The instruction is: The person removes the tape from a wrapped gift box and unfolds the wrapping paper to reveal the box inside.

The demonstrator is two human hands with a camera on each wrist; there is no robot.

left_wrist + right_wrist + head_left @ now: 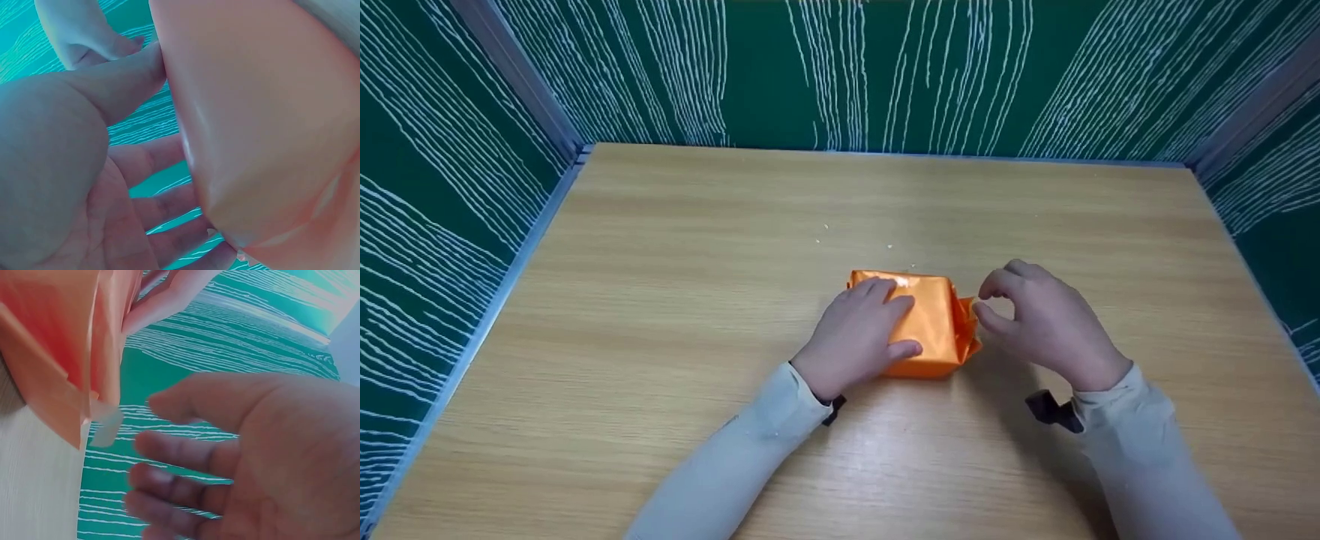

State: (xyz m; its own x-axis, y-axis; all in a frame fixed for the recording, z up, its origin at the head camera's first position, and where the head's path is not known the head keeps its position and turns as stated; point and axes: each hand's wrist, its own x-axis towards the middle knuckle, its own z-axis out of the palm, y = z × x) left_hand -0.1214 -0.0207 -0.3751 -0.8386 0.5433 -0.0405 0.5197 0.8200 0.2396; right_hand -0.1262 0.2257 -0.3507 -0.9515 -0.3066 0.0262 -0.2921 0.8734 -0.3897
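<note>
An orange paper-wrapped box (928, 322) lies on the wooden table. My left hand (851, 330) rests over its left part, fingers extended across the top and thumb toward the front. In the left wrist view those fingers (163, 205) look mostly straight against the wrapping. At the box's right end the paper folds (42, 337) stick out unflattened. A small translucent piece of tape (108, 424) hangs from the edge of one fold. Just to the right is my right hand (1046, 322), thumb and index finger bent toward each other with a gap between them, holding nothing.
Tiny white scraps (889, 246) are scattered on the table (690, 247) behind the box. Green walls (765, 75) with white streaks stand at the back and sides. Dark wrist mounts (1054, 411) show at both cuffs.
</note>
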